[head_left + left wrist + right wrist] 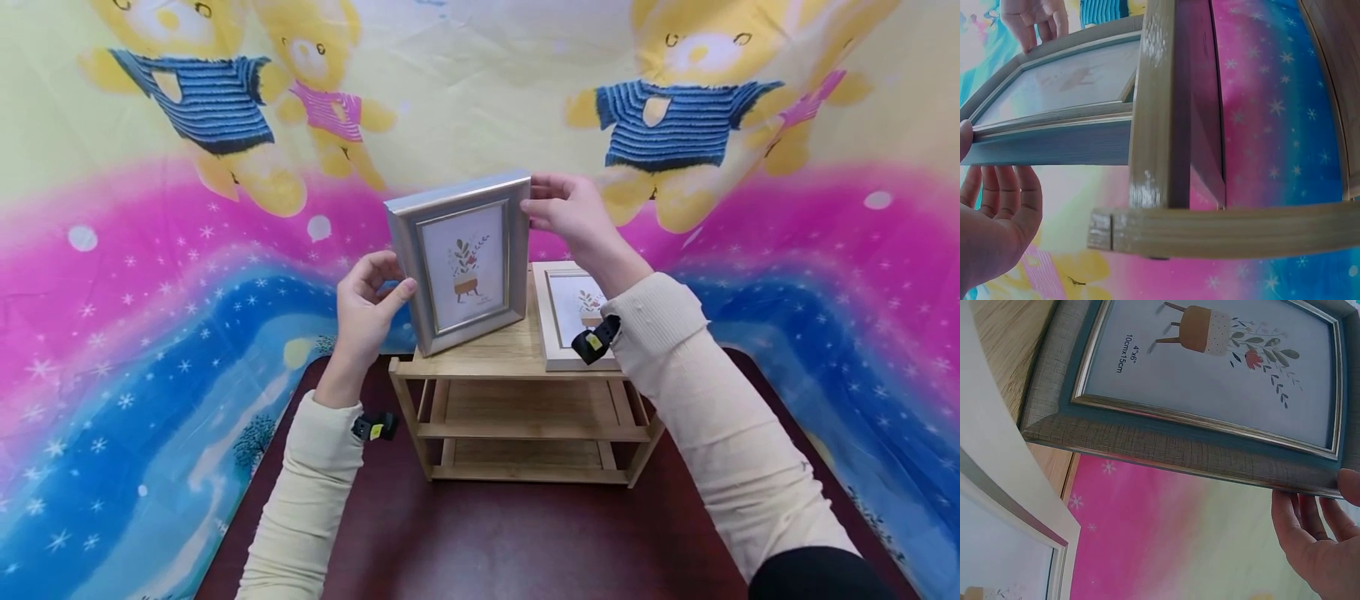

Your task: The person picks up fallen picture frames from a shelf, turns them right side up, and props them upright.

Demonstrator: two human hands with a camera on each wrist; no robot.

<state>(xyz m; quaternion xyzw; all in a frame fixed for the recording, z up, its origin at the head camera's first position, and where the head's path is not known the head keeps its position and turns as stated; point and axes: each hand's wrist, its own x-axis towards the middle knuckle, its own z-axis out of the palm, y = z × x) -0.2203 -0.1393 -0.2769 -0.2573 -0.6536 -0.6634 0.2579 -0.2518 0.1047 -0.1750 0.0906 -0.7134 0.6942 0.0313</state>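
A grey-blue picture frame with gold edging and a potted-plant print stands tilted on the top board of a wooden rack. My left hand holds its left edge, thumb at the front and fingers behind. At the upper right corner my right hand grips the same frame; in the right wrist view the thumb of that hand lies on the face and the fingers sit at the edge. A white picture frame with a similar print lies on the rack's right side, partly hidden by my right forearm.
The rack has slatted lower shelves and stands on a dark red table. Behind it hangs a cloth printed with bears and snowflakes. In the left wrist view a rack post crosses in front of the frame.
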